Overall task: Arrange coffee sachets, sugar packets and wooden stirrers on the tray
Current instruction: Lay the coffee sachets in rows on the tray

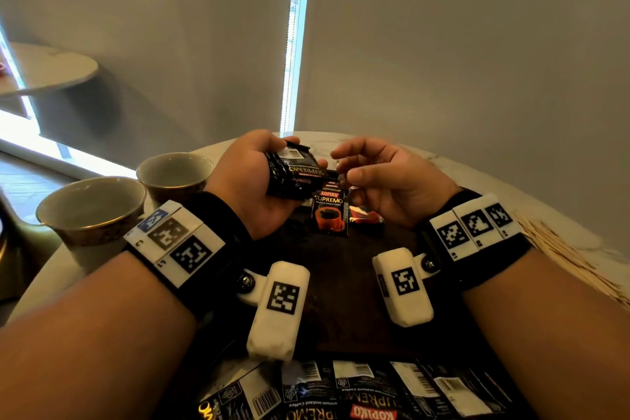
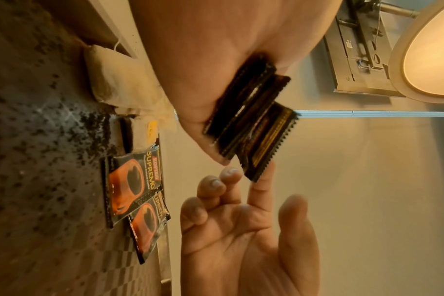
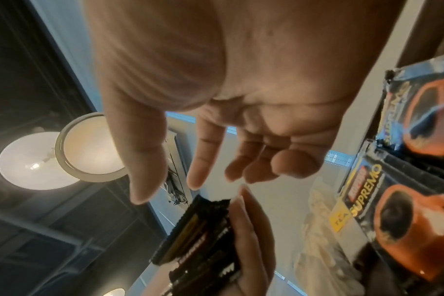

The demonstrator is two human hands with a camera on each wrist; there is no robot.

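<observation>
Nearest the camera, a row of black coffee sachets (image 1: 358, 392) lies on the near edge of the surface (image 1: 426, 153), mostly barcode side up. Past them sits the dark tray (image 1: 341, 283), with both wrists above it. Left hand (image 1: 249, 177), palm up, grips a fanned stack of sachets (image 1: 293, 169), fingers curled round it; the left wrist view shows the serrated edges of this stack sticking out of the fist (image 2: 251, 118). Right hand (image 1: 392, 177) holds nothing, fingers relaxed and loosely spread, its fingertips just beside the stack; whether the forefinger (image 2: 261, 186) touches a sachet edge can't be told. Under the hands, two sachets with orange cup print (image 1: 330, 211) lie face up on the tray, overlapping at a corner in the left wrist view. A red packet (image 1: 364, 216) lies just right of them, partly hidden by the right hand. Tea bags (image 2: 114, 80) lie beyond the sachets at the far end of the tray. Wooden stirrers (image 1: 562, 249) are piled on the surface right of the tray. Two empty cups (image 1: 95, 204) stand on the surface at left.
</observation>
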